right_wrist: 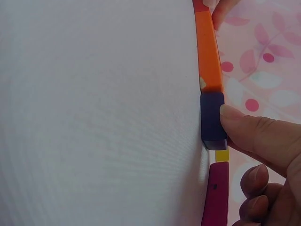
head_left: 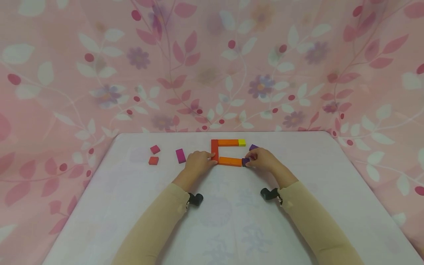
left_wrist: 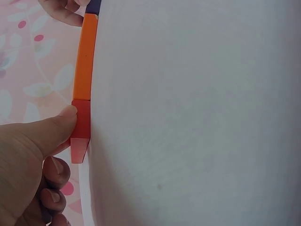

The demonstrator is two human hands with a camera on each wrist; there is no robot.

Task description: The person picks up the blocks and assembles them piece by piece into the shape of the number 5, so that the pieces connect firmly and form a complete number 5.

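Note:
My left hand [head_left: 198, 162] pinches the near end of a long red block [head_left: 214, 149] between thumb and finger. Two orange blocks run rightward from it, a far one [head_left: 228, 142] and a near one [head_left: 230, 161]. A yellow block [head_left: 242, 142] sits at the far orange block's right end. My right hand [head_left: 263, 159] pinches a small dark blue block [right_wrist: 212, 117] against the right end of the near orange block [right_wrist: 209, 52]. Just beyond the right hand lies a purple block [head_left: 253, 147], partly hidden by it in the head view.
On the left of the white-covered table [head_left: 225, 206] lie a magenta block [head_left: 180, 155], a pinkish-red block [head_left: 155, 149] and an orange-red block [head_left: 154, 160]. A flowered pink cloth [head_left: 212, 73] hangs behind the table's far edge.

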